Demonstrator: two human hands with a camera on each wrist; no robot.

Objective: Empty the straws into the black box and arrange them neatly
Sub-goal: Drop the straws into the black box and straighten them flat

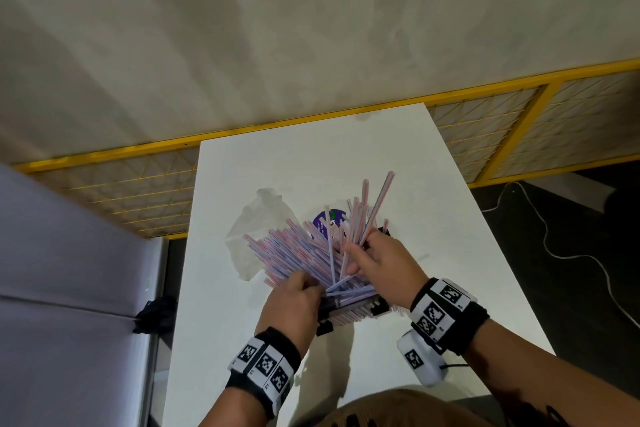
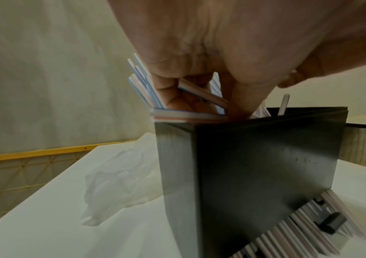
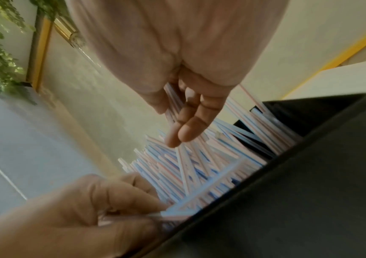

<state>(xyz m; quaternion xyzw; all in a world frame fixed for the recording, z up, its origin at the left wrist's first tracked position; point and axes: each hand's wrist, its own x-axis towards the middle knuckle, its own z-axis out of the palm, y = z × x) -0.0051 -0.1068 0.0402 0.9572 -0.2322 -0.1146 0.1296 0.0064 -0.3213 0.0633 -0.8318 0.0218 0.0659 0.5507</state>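
Several pink-and-blue striped straws [image 1: 291, 253] fan out of the black box [image 1: 379, 308], which they and both hands mostly hide. My left hand [image 1: 308, 284] grips a bunch of straws [image 2: 188, 116] at the near-left corner of the box [image 2: 254, 165], fingers curled round them at the rim. Over the box's right side, my right hand [image 1: 356, 253] holds a few straws [image 1: 377, 204] that stick upward; in the right wrist view they pass between its thumb and fingers [image 3: 184, 129]. More straws [image 2: 299, 232] lie at the foot of the box.
An empty clear plastic bag [image 1: 256, 229] with a purple label [image 1: 322, 222] lies on the white table [image 1: 242, 322] beyond the box. A yellow mesh fence [image 1: 138, 184] runs behind the table. A grey surface [image 1: 69, 288] is at left, and a white cable [image 1: 554, 246] lies on the floor at right.
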